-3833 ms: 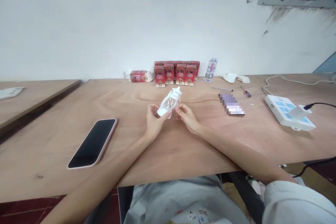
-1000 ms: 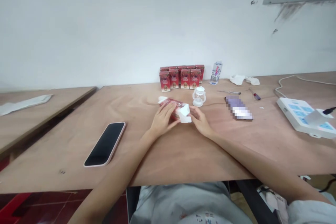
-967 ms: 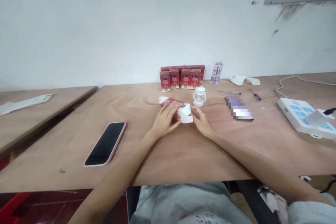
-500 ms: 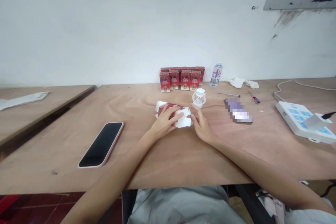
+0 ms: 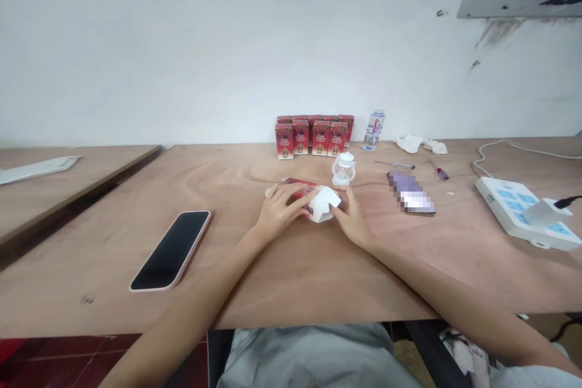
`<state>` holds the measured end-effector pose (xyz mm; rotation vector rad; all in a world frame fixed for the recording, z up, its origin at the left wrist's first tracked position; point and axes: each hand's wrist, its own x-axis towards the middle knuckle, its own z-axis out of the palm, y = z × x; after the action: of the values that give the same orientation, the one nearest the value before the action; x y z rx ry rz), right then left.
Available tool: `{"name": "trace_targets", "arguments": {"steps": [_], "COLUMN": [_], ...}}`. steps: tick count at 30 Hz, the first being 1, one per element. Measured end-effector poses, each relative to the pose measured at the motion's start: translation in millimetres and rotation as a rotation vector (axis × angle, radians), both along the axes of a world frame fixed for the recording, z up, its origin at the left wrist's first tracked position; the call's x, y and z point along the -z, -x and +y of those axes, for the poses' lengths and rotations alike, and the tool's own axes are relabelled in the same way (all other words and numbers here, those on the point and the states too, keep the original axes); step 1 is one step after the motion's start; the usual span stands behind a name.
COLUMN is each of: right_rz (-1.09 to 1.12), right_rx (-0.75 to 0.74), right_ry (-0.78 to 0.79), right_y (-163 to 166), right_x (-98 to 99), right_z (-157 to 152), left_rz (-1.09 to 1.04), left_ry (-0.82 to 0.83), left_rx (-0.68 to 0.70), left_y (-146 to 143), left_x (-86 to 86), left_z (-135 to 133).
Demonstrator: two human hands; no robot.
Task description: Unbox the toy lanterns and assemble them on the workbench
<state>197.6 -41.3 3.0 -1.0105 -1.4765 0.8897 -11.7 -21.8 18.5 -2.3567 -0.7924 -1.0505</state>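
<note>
A red cardboard box (image 5: 324, 201) with white inner flaps lies on the table between my hands, its near end open with the flaps sticking out. My left hand (image 5: 279, 209) grips it from the left, fingers over its top. At the right end, my right hand (image 5: 352, 218) pinches the flaps with thumb and fingers. Just behind the box stands a small clear lantern (image 5: 344, 170) with a white cap, base and handle. Farther back, several closed red boxes (image 5: 301, 137) stand in two rows against the wall.
A phone (image 5: 171, 251) lies at left. To the right are a water bottle (image 5: 373, 129), crumpled tissues (image 5: 409, 143), a blurred-out phone-like slab (image 5: 411, 192), a screwdriver (image 5: 441, 173), a thin metal tool (image 5: 396, 164) and a white power strip (image 5: 522, 212) with a cable. A gap splits the tables at left.
The box has turned slightly and its white flaps now stand up more. My right hand has closed in on the flap end, its fingers no longer stretched out.
</note>
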Motion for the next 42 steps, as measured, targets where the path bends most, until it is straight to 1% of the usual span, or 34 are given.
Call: {"name": "trace_targets", "arguments": {"steps": [2, 5, 7, 9, 11, 15, 18, 22, 28, 30, 32, 35, 38, 40, 42], "right_rz": [0.036, 0.010, -0.069, -0.170, -0.267, -0.395, -0.366, -0.229, -0.088, -0.033, -0.028, -0.147, -0.280, -0.299, -0.246], "right_rx": [0.006, -0.039, -0.014, 0.043, 0.080, 0.037, 0.041, 0.044, 0.023, -0.006, -0.032, -0.026, 0.018, 0.036, 0.026], "right_ry": [0.082, 0.160, 0.141, 0.099, 0.074, 0.053, 0.047, 0.045, 0.112, 0.132, 0.131, 0.071, -0.040, -0.099, -0.106], "right_y": [1.0, 1.0, -0.3, -1.7, -2.0, 2.1, 4.8, 3.9, 5.2, 6.3, 6.8, 6.4, 5.1, 4.0, 2.7], "right_x": [1.4, 3.4, 3.7, 2.8, 1.1, -0.5, -0.6, -2.5, -1.3, 0.4, 1.1, -0.4, -2.2, -1.6, 0.6], "right_z": [2.2, 5.0, 5.8, 5.2, 3.2, -2.4, -5.2, -6.3, -3.4, -2.7, -3.4, -7.0, -9.0, -7.4, -4.0], "left_rz": [-0.085, -0.067, -0.039, -0.063, -0.107, -0.152, -0.149, -0.165, -0.120, -0.137, -0.158, -0.161, -0.153, -0.119, -0.058], "left_ry": [-0.006, 0.027, 0.067, 0.107, 0.149, 0.215, 0.255, 0.277, 0.250, 0.215, 0.161, 0.095, 0.049, 0.015, -0.017], "left_rx": [-0.039, 0.025, 0.071, 0.070, 0.032, -0.073, -0.093, -0.039, 0.033, 0.050, 0.067, 0.064, 0.062, 0.085, 0.125], "left_y": [-1.6, -4.3, -7.7, -12.6, -17.8, -24.8, -26.7, -26.7, -25.6, -26.0, -26.5, -26.2, -23.5, -20.6, -17.1], "left_x": [-0.1, -0.2, -0.3, -0.4, -0.5, 0.2, 1.6, 3.6, 4.3, 4.0, 3.7, 3.6, 2.6, 1.0, -1.1], "left_z": [-1.9, -4.1, -6.4, -9.8, -13.6, -19.1, -20.0, -18.7, -16.5, -16.3, -16.2, -16.5, -16.0, -14.6, -12.1]}}
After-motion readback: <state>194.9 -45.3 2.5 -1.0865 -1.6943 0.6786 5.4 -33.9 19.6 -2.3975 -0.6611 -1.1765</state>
